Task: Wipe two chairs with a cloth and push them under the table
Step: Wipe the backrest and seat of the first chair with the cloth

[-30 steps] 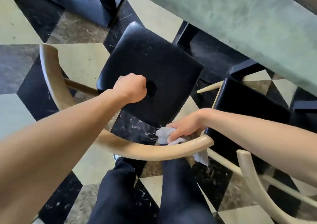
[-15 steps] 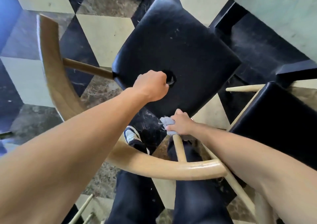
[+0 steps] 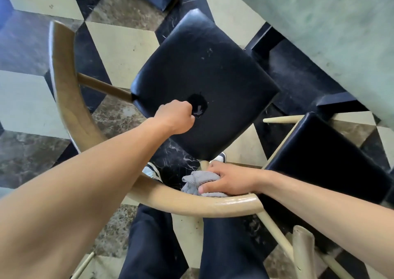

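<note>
The green bench (image 3: 319,22) fills the upper right. Before it a chair (image 3: 204,82) has its black seat cornered toward the bench, with the curved wooden back nearest the person. A second chair (image 3: 324,155) stands just right. The left hand (image 3: 174,116) is fisted on the seat edge. The right hand (image 3: 228,180) presses a grey cloth (image 3: 196,182) against the back rail.

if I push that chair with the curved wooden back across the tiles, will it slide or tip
The chair probably slides: the tiled floor looks smooth and polished. Pushing high on its backrest could rock it on thin legs. Its open frame suggests it's fairly light.
</note>
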